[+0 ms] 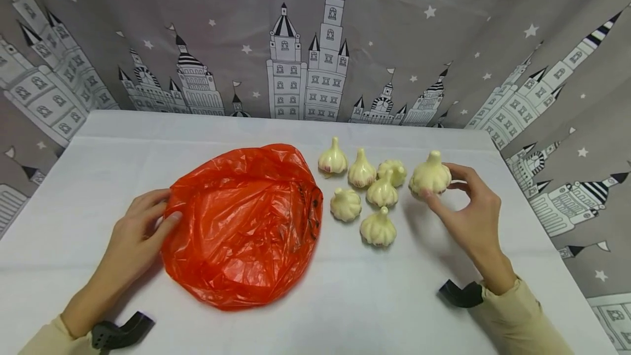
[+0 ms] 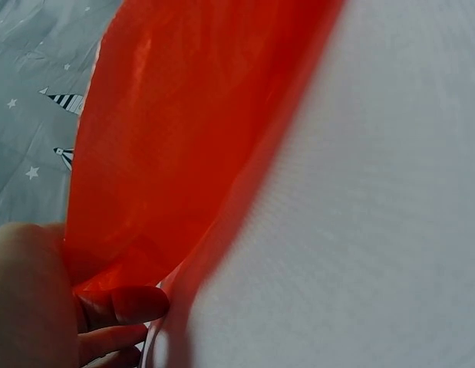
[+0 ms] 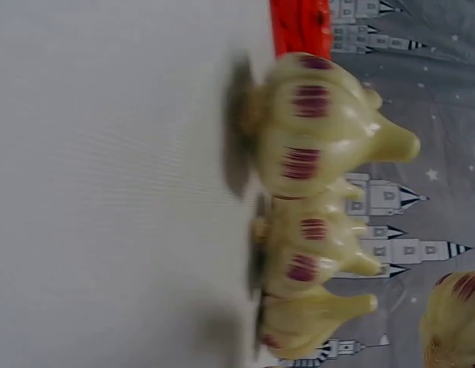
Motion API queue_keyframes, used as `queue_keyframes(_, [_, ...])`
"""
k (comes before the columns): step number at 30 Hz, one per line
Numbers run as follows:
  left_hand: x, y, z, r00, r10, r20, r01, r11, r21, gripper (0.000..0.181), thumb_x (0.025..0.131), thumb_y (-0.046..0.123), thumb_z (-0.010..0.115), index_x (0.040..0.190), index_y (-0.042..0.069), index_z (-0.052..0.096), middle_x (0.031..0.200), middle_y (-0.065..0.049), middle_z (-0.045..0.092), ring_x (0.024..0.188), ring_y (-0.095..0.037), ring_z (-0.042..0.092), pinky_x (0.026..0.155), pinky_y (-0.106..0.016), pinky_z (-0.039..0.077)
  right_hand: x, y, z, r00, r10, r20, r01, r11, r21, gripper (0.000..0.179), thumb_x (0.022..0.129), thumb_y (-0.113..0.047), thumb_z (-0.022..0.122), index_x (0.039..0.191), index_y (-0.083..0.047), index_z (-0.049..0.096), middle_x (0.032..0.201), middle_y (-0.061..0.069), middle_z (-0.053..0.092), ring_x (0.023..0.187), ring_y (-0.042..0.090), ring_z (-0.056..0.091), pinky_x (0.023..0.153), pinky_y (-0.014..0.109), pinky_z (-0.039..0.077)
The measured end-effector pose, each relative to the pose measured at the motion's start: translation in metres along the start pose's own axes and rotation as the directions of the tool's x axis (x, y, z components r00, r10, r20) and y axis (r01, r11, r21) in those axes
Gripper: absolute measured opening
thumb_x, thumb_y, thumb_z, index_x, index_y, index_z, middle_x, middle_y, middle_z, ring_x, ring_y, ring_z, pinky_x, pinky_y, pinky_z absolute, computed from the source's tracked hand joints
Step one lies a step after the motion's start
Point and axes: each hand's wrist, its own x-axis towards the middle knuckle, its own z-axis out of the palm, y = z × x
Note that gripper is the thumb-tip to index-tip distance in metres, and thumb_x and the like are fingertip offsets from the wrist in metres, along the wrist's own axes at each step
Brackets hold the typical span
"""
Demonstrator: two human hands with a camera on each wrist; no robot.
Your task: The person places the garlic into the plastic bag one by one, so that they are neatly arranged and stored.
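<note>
A red plastic bag (image 1: 241, 223) lies on the table with its mouth spread wide, facing up. My left hand (image 1: 140, 226) pinches its left rim between thumb and fingers. In the left wrist view the bag's thin film (image 2: 168, 146) rises beside the fingers (image 2: 141, 304). With thumb and fingertips, my right hand (image 1: 468, 212) holds a glossy cream garlic bulb (image 1: 431, 174) above the table, neck upward. In the right wrist view, part of that garlic bulb (image 3: 453, 326) shows at the lower right edge. Several more garlic bulbs (image 1: 378, 228) stand between bag and right hand, some with purple streaks.
A white cloth covers the table (image 1: 345, 300). Behind it and along its sides hangs a grey curtain (image 1: 394, 26) printed with castles and stars. Black curved mounts (image 1: 460, 293) sit at both wrists, by the beige sleeves.
</note>
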Motion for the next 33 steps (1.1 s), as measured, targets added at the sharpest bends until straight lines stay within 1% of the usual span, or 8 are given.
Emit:
queue_keyframes(9, [0.001,0.002,0.003,1.0,-0.025,0.017,0.025,1.0,-0.001,0.03,0.096,0.02,0.064,0.118,0.0,0.069,0.14,-0.015,0.052,0.132,-0.037,0.042,0.101,0.0,0.027,0.027,-0.043,-0.015,0.988,0.119,-0.097,-0.113,0.992,0.062,0.044,0.077,-0.004,0.081,0.118,0.003,0.066,0.109,0.002,0.068,0.096,0.004,0.062,0.084,0.012,0.052])
queue_keyframes(13, [0.0,0.002,0.001,0.999,-0.04,0.025,0.04,0.999,-0.009,0.032,0.096,0.02,0.064,0.12,-0.001,0.067,0.141,-0.017,0.05,0.133,-0.039,0.04,0.114,-0.051,0.037,0.027,-0.048,-0.012,0.991,0.115,-0.071,-0.111,0.992,0.058,0.044,0.078,-0.005,0.08,0.118,0.004,0.065,0.111,0.008,0.068,0.097,0.003,0.061,0.085,0.013,0.052])
queue_keyframes(15, [-0.001,0.002,0.0,0.999,-0.044,0.026,0.044,0.999,-0.006,0.032,0.096,0.02,0.064,0.12,-0.001,0.067,0.141,-0.017,0.05,0.133,-0.039,0.04,0.116,-0.04,0.036,0.027,-0.044,-0.009,0.993,0.107,-0.057,-0.105,0.993,0.048,0.045,0.078,-0.007,0.081,0.119,0.001,0.066,0.112,0.008,0.068,0.098,0.003,0.061,0.085,0.013,0.051])
queue_keyframes(16, [-0.001,0.003,0.0,0.999,-0.045,0.028,0.045,0.999,-0.008,0.033,0.096,0.02,0.064,0.121,-0.001,0.067,0.142,-0.018,0.05,0.133,-0.039,0.04,0.114,-0.051,0.038,0.027,-0.041,-0.008,0.993,0.104,-0.05,-0.102,0.994,0.044,0.046,0.077,-0.008,0.082,0.12,-0.002,0.066,0.113,0.006,0.069,0.099,0.003,0.061,0.085,0.013,0.051])
queue_keyframes(22, [-0.001,0.002,-0.001,0.999,-0.041,0.023,0.041,0.999,-0.009,0.033,0.096,0.02,0.064,0.121,-0.001,0.067,0.141,-0.018,0.05,0.133,-0.039,0.04,0.116,-0.043,0.036,0.028,-0.031,0.0,0.997,0.082,-0.008,-0.082,0.996,0.032,0.048,0.077,-0.015,0.084,0.122,-0.014,0.068,0.114,-0.003,0.069,0.097,0.003,0.063,0.086,0.014,0.051])
queue_keyframes(25, [-0.002,0.002,-0.001,1.0,-0.028,0.012,0.028,1.0,-0.007,0.031,0.095,0.018,0.064,0.119,-0.001,0.068,0.14,-0.018,0.051,0.132,-0.038,0.041,0.109,-0.007,0.026,0.029,-0.037,0.003,0.997,0.073,0.005,-0.073,0.997,0.03,0.047,0.077,-0.018,0.084,0.122,-0.016,0.068,0.113,-0.003,0.07,0.096,0.002,0.063,0.086,0.015,0.051])
queue_keyframes(29, [-0.002,0.002,0.0,1.0,-0.017,0.005,0.017,1.0,-0.008,0.03,0.095,0.017,0.064,0.119,-0.001,0.068,0.14,-0.018,0.052,0.131,-0.037,0.042,0.103,-0.001,0.022,0.029,-0.053,0.009,0.998,0.051,0.026,-0.051,0.998,0.019,0.046,0.077,-0.017,0.084,0.12,-0.013,0.068,0.113,-0.001,0.07,0.092,-0.002,0.061,0.085,0.017,0.05])
queue_keyframes(33, [-0.001,0.002,0.0,0.999,-0.033,0.017,0.033,0.999,-0.016,0.032,0.096,0.018,0.063,0.12,-0.002,0.067,0.14,-0.019,0.05,0.132,-0.039,0.04,0.117,-0.041,0.036,0.029,-0.081,0.015,0.999,0.017,0.049,-0.018,0.999,0.035,0.043,0.077,-0.009,0.082,0.117,-0.004,0.067,0.112,0.007,0.071,0.091,-0.001,0.06,0.087,0.022,0.05])
